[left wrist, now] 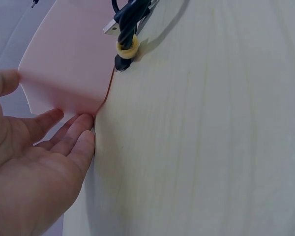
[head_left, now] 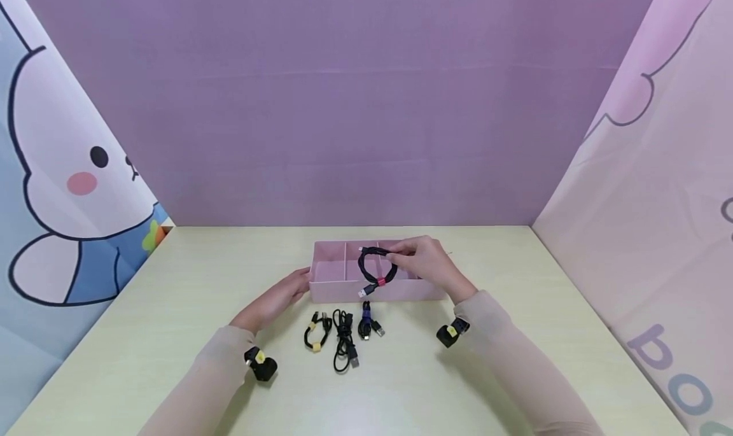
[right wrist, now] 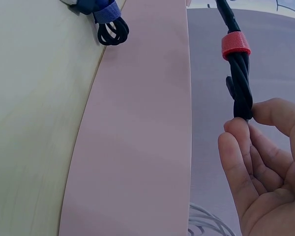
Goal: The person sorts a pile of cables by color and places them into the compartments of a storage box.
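Note:
A pink box (head_left: 366,291) with upright dividers stands on the table. Above it, my right hand (head_left: 431,263) pinches a coiled black cable (head_left: 363,269) with a red tie between thumb and fingers; in the right wrist view the cable (right wrist: 241,81) hangs from the fingertips beyond the box wall (right wrist: 137,123). My left hand (head_left: 282,298) touches the box's left end, and in the left wrist view the hand (left wrist: 44,157) has its fingertips against the pink side (left wrist: 71,59), fingers fairly relaxed.
In front of the box lie a black cable with yellow ties (head_left: 316,346), a longer black cable (head_left: 345,344) and a cable with a blue tie (head_left: 366,315). A whitish cable (right wrist: 206,221) shows past the box wall. Printed curtains (head_left: 366,105) surround the table (head_left: 200,283).

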Motion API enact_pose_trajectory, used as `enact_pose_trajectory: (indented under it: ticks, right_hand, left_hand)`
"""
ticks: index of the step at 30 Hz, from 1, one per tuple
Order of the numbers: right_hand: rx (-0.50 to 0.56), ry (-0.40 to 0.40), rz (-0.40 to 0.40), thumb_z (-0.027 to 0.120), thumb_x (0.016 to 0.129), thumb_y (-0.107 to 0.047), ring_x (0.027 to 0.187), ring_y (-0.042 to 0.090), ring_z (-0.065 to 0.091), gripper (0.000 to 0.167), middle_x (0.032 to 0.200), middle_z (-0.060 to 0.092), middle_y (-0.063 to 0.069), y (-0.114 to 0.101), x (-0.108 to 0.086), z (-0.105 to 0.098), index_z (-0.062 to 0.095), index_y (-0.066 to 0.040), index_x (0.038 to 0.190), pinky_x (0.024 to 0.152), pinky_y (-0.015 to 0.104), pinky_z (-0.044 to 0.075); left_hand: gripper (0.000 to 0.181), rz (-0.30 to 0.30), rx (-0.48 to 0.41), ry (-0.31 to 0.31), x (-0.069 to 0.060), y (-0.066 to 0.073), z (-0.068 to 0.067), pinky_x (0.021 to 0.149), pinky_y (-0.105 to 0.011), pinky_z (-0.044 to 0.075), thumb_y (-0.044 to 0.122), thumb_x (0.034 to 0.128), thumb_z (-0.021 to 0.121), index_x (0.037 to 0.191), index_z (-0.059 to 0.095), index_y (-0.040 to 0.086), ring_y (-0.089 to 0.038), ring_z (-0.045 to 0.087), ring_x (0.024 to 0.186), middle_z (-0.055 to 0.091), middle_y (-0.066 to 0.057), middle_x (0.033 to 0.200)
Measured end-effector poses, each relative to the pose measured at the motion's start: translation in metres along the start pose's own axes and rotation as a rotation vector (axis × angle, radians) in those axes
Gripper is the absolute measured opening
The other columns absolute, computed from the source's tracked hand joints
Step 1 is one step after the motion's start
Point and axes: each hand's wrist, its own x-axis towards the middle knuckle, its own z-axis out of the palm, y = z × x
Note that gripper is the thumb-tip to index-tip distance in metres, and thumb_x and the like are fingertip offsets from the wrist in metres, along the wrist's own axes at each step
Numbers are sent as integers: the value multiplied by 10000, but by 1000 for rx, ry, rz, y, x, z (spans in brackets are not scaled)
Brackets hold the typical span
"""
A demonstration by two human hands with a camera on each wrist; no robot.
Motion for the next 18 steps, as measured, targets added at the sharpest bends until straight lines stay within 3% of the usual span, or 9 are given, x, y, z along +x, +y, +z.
enact_pose_trajectory:
  ticks: [5,13,18]
  right_hand:
    - [-9,15,-12,731,934,-269,676,163,558,194,977,740,-41,-2,4,3,793,-192,1101,535,285,450]
    - [-5,22,19,728,936,-300,714,175,603,178,864,735,-78,-3,10,4,795,-221,1081,555,304,449]
    - [15,30,31,732,933,-308,776,231,680,187,856,740,-70,-2,14,4,796,-204,1074,625,329,509]
  left_hand:
    - [672,-3,-4,1,0,0,-1,1206,-430,228,509,1085,300,1604,187,97,-320,296,1464,277,-135,1617]
    - [667,-4,-7,0,0,0,0,1207,-428,224,509,1086,295,1603,194,100,-320,294,1465,273,-130,1619]
    - [645,7,0,-1,0,1,0,1207,-434,225,482,1095,282,1602,194,93,-326,294,1464,278,-134,1616]
